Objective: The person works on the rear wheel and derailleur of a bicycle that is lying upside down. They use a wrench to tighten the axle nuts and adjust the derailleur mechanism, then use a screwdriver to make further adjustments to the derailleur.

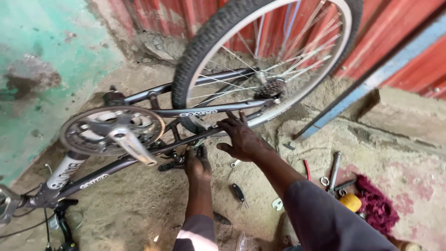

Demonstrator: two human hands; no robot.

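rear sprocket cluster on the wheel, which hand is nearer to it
Right. The right hand rests on the frame tube just below and left of the rear sprocket cluster. The left hand is lower and farther left, under the frame near the pedal.

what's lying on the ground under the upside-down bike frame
Under the upside-down grey bicycle frame lie sandy concrete ground and a small black folding tool. The left hand and right hand cover whatever is beneath them.

Matt grey metal bicycle frame [139,158], knobbly rubber tyre [200,42] (dusty), rough concrete floor [139,204].
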